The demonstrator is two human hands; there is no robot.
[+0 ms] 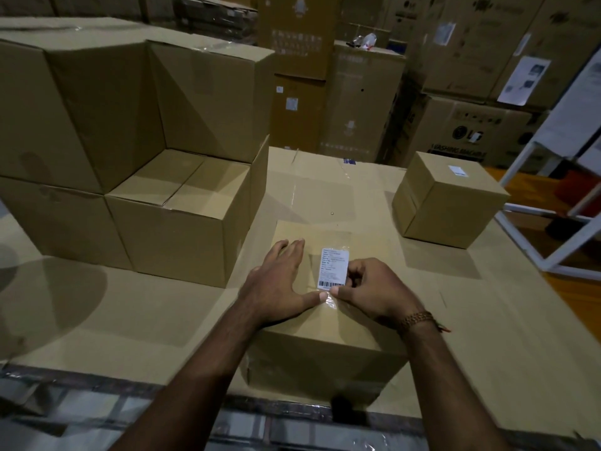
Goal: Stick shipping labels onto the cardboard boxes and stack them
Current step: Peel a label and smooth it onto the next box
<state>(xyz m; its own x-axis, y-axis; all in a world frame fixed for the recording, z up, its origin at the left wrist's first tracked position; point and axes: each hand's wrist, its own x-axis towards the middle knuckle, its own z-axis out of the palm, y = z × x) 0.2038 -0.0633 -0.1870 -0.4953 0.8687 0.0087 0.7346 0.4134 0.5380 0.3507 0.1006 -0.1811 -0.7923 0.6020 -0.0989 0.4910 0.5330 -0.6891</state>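
Note:
A closed cardboard box (325, 349) stands in front of me on the cardboard-covered work surface. A white shipping label (333, 266) with a barcode lies on its top under clear tape. My left hand (279, 281) rests flat on the box top left of the label, thumb pressing near the label's lower edge. My right hand (370, 288) has its fingers curled at the label's right edge and its thumb at the lower corner, pinching the label or its tape. A second small box (448, 203) with a label on top sits at the right.
A stack of plain boxes (130, 141) fills the left side, two layers high. Tall printed cartons (471, 125) line the back. A white metal frame (553, 206) stands at the right edge. The work surface (130, 314) ends just below my forearms.

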